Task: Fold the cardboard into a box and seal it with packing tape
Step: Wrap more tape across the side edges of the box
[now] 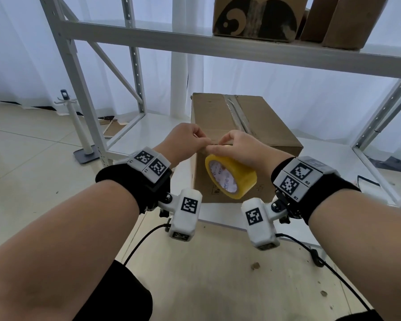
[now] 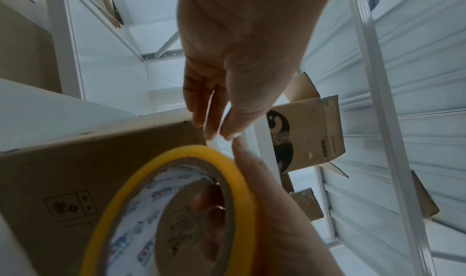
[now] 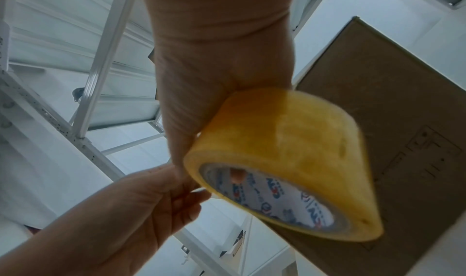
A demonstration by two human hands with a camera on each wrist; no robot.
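Note:
A brown cardboard box [image 1: 241, 126] stands closed on the low white shelf board, with a strip of tape along its top seam. In front of its near top edge my right hand [image 1: 236, 147] grips a yellow roll of packing tape [image 1: 236, 179], fingers through the core. My left hand [image 1: 190, 140] pinches the tape's free end at the top of the roll. In the left wrist view the left hand's fingertips [image 2: 214, 128] hold a pale strip just above the roll [image 2: 141, 176]. The right wrist view has the roll [image 3: 290, 140] hanging from the right hand [image 3: 214, 80] beside the box [image 3: 390, 100].
A white metal rack [image 1: 79, 72] frames the box; its upper shelf [image 1: 195, 40] carries other cardboard boxes [image 1: 255, 17]. A white post on a grey base [image 1: 83, 144] stands on the tiled floor at left. A flat cardboard scrap [image 1: 111, 128] lies behind the rack's leg.

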